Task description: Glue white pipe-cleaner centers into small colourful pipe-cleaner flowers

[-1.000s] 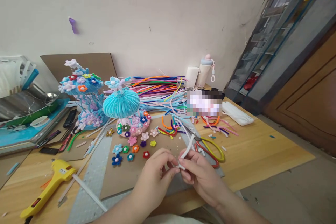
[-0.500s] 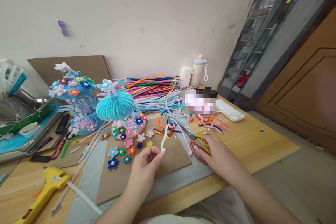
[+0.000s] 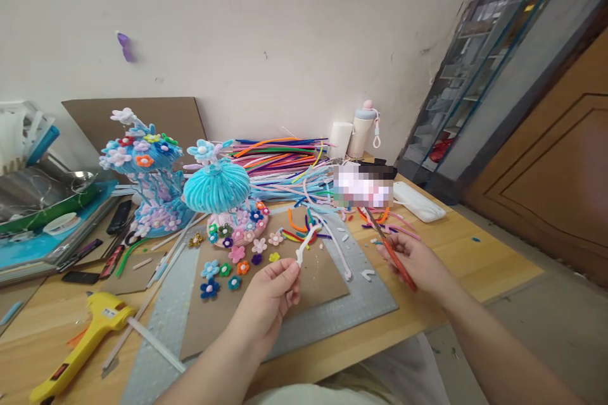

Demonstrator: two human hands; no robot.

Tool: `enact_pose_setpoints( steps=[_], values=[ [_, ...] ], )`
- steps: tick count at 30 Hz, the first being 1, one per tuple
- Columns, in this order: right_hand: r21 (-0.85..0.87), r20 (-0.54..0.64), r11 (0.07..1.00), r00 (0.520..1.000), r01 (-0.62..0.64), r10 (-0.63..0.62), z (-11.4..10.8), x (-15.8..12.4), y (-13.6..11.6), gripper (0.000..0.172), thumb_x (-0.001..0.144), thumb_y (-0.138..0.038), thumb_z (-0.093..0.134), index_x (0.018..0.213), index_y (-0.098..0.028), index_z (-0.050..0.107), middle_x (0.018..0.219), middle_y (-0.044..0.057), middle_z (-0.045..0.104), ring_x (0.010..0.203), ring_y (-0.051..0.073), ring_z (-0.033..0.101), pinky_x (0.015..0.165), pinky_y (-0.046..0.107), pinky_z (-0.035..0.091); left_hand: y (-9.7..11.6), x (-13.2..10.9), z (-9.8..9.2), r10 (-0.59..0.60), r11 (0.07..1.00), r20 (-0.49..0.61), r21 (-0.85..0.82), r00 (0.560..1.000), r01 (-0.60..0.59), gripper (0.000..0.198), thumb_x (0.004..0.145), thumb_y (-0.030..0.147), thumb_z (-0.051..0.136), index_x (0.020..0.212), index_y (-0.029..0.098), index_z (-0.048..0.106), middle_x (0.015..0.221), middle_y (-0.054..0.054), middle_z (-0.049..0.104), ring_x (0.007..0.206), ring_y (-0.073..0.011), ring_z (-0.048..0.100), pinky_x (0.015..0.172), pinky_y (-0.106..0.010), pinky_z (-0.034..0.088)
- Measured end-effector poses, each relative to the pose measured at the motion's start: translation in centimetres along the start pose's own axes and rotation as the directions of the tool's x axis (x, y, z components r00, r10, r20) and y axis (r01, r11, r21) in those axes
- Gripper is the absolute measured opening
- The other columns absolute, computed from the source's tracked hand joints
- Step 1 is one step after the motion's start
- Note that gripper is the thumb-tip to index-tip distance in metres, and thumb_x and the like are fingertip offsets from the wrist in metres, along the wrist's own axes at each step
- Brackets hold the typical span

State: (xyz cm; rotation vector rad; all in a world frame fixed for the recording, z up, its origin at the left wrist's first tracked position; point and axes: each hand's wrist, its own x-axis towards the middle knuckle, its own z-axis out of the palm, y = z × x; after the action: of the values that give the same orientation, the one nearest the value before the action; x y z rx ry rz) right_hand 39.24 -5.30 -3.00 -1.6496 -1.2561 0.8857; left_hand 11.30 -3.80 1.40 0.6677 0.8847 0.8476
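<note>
Pinched in my left hand is a short white pipe cleaner, bent and pointing up and away over the brown cardboard. My right hand is closed around red-handled scissors, lifted off the table with the blades pointing away from me. Small pipe-cleaner flowers in several colours lie on the cardboard left of my left hand. Behind them stands a turquoise pompom-like lamp shape over a pink flowered base. White offcuts lie on the grey cutting mat between my hands.
A yellow glue gun lies at the left front. Bundles of coloured pipe cleaners are stacked along the wall. A blue flowered model stands back left. A bottle and a white power bank are at the right.
My right hand has picked the scissors up from the mat and moved them right. The left hand still pinches the white pipe cleaner, now tilted more to the right. The view has shifted slightly.
</note>
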Motion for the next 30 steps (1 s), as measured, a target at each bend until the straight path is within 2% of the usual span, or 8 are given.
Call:
enact_pose_setpoints(
  steps=[2, 4, 6, 9, 13, 19, 23, 30],
  values=[
    [0.115, 0.008, 0.993, 0.999, 0.03, -0.032, 0.6, -1.0, -0.8, 0.031, 0.069, -0.043, 0.066, 0.084, -0.021, 0.05, 0.073, 0.002, 0.057, 0.067, 0.017, 0.057, 0.056, 0.027, 0.045, 0.1, 0.0, 0.3, -0.018, 0.998, 0.057, -0.054, 0.998, 0.021, 0.022, 0.07, 0.03, 0.074, 0.071, 0.013, 0.059, 0.058, 0.004, 0.049, 0.051, -0.0047, 0.041, 0.05, -0.017, 0.035],
    [0.21, 0.14, 0.977, 0.989, 0.025, -0.055, 1.2, -2.6, -1.7, 0.032, 0.071, -0.043, 0.065, 0.091, -0.023, 0.05, 0.08, 0.003, 0.058, 0.07, 0.017, 0.056, 0.059, 0.027, 0.046, 0.2, 0.0, 0.7, -0.01, 0.996, 0.105, -0.093, 0.994, 0.02, 0.02, 0.074, 0.029, 0.071, 0.072, 0.013, 0.059, 0.06, 0.004, 0.049, 0.052, -0.0047, 0.041, 0.05, -0.017, 0.035],
    [0.196, 0.345, 0.981, 0.935, 0.012, -0.08, 1.7, -4.6, -2.4, 0.029, 0.075, -0.041, 0.062, 0.096, -0.025, 0.051, 0.083, 0.003, 0.058, 0.068, 0.015, 0.054, 0.056, 0.025, 0.044, 0.3, 0.0, 1.0, 0.022, 0.993, 0.142, -0.121, 0.99, -0.005, 0.018, 0.076, 0.028, 0.07, 0.073, 0.013, 0.06, 0.06, 0.004, 0.048, 0.052, -0.0048, 0.041, 0.05, -0.017, 0.034],
    [0.143, 0.44, 0.99, 0.894, 0.019, -0.08, 2.7, -7.4, -3.2, 0.021, 0.077, -0.042, 0.06, 0.081, -0.023, 0.051, 0.069, -0.001, 0.052, 0.058, 0.014, 0.046, 0.048, 0.023, 0.036, 0.5, -0.1, 1.4, 0.078, 0.987, 0.175, -0.151, 0.981, -0.052, 0.018, 0.076, 0.029, 0.069, 0.074, 0.013, 0.061, 0.059, 0.004, 0.047, 0.052, -0.0048, 0.039, 0.05, -0.017, 0.033],
    [-0.023, 0.456, 0.995, 0.887, 0.095, -0.074, 4.2, -8.9, -4.4, 0.028, 0.077, -0.037, 0.062, 0.071, -0.021, 0.04, 0.066, -0.004, 0.044, 0.059, 0.012, 0.036, 0.052, 0.022, 0.03, 0.2, -0.2, 1.8, 0.08, 0.986, 0.2, -0.159, 0.977, -0.048, 0.02, 0.078, 0.03, 0.067, 0.07, 0.012, 0.06, 0.058, 0.003, 0.047, 0.052, -0.0049, 0.038, 0.05, -0.017, 0.031],
    [0.0, 0.459, 0.979, 0.87, 0.202, -0.18, 5.6, -8.2, -4.9, 0.036, 0.078, -0.048, 0.059, 0.073, -0.021, 0.037, 0.067, -0.006, 0.036, 0.061, 0.011, 0.027, 0.052, 0.021, 0.024, -0.6, -0.5, 1.8, -0.017, 0.992, 0.257, -0.114, 0.966, 0.047, 0.019, 0.075, 0.027, 0.07, 0.069, 0.011, 0.06, 0.058, 0.003, 0.046, 0.052, -0.0056, 0.039, 0.049, -0.018, 0.029],
    [-0.063, 0.473, 0.968, 0.861, 0.242, -0.185, 5.8, -7.9, -4.7, 0.034, 0.08, -0.051, 0.056, 0.077, -0.02, 0.04, 0.068, -0.005, 0.04, 0.061, 0.011, 0.031, 0.053, 0.021, 0.027, -0.6, -0.5, 1.7, -0.079, 0.995, 0.265, -0.029, 0.961, 0.09, 0.019, 0.072, 0.025, 0.07, 0.066, 0.012, 0.058, 0.059, 0.002, 0.046, 0.051, -0.006, 0.04, 0.049, -0.019, 0.029],
    [-0.244, 0.478, 0.939, 0.873, 0.241, -0.099, 4.9, -7.9, -5.3, 0.028, 0.088, -0.049, 0.044, 0.086, -0.021, 0.043, 0.074, -0.002, 0.048, 0.066, 0.014, 0.042, 0.06, 0.024, 0.035, -0.3, 1.1, 2.0, -0.105, 0.987, 0.216, 0.14, 0.971, 0.076, 0.025, 0.065, 0.031, 0.074, 0.062, 0.013, 0.056, 0.051, 0.004, 0.046, 0.047, -0.0063, 0.037, 0.047, -0.02, 0.028]
  ],
)
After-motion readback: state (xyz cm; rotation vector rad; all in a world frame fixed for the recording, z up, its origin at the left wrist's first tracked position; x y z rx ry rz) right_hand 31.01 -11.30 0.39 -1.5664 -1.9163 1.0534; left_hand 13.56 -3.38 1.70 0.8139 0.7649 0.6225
